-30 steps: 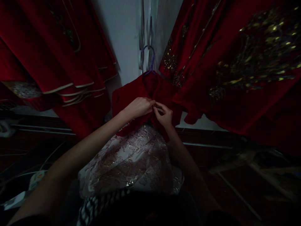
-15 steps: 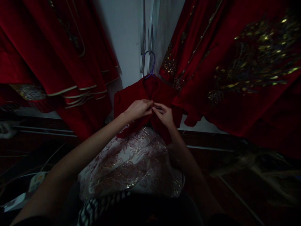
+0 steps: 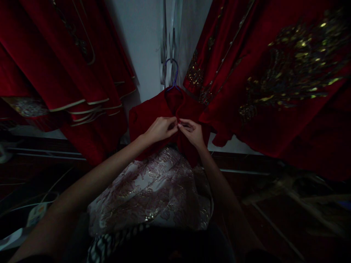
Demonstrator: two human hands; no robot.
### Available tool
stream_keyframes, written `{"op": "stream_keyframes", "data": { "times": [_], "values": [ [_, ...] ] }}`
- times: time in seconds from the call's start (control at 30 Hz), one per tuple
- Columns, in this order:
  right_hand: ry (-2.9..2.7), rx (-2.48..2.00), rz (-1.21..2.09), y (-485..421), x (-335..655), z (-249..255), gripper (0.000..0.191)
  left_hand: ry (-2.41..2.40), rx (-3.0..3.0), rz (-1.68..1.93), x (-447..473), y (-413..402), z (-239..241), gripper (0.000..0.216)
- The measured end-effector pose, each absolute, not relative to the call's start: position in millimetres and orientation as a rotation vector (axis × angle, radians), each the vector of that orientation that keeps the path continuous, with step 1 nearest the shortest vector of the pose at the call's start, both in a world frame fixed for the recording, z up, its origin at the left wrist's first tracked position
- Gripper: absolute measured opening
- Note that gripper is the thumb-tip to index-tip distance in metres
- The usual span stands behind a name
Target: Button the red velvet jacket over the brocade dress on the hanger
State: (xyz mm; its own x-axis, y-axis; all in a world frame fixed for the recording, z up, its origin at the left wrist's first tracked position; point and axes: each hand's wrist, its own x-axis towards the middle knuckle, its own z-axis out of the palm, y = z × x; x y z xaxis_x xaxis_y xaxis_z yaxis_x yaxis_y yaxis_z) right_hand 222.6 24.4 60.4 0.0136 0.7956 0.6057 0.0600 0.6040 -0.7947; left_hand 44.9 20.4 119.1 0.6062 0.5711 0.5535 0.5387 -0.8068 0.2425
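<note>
A dark red garment (image 3: 145, 117) hangs on a blue hanger (image 3: 172, 75) against the white wall straight ahead. My left hand (image 3: 160, 129) and my right hand (image 3: 194, 133) meet at the garment's front, just below the collar. Both hands are closed, their fingertips pinching the red fabric at the same spot. What lies between the fingertips is too small to make out. Below the red top spreads a pale skirt (image 3: 153, 190) with pink and gold embroidery.
Red robes with pale trim (image 3: 68, 73) hang at the left. Red robes with gold embroidery (image 3: 282, 73) hang at the right. Clear hangers (image 3: 168, 40) hang above the blue one. Cables and a power strip (image 3: 37, 213) lie on the dark floor at lower left.
The view has shifted slightly. Both hands stay pinched at the same spot on the garment's front, with only small finger movements.
</note>
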Motion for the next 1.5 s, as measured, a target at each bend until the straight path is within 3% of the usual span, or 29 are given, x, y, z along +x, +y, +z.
{"op": "stream_keyframes", "data": {
  "times": [0.17, 0.4, 0.97, 1.5],
  "values": [
    [-1.424, -0.754, 0.679, 31, 222, 64, 0.038, 1.093, 2.789, 1.061, 53, 20, 114, 0.014],
    [-1.369, -0.743, 0.751, 33, 212, 58, 0.040, 1.309, 3.025, 0.629, 45, 18, 139, 0.025],
    [-1.401, -0.821, 0.732, 44, 221, 44, 0.041, 1.403, 2.611, 1.024, 64, 22, 97, 0.012],
    [-1.438, -0.833, 0.613, 32, 210, 50, 0.036, 1.030, 1.978, 1.434, 58, 41, 74, 0.017]
  ]
}}
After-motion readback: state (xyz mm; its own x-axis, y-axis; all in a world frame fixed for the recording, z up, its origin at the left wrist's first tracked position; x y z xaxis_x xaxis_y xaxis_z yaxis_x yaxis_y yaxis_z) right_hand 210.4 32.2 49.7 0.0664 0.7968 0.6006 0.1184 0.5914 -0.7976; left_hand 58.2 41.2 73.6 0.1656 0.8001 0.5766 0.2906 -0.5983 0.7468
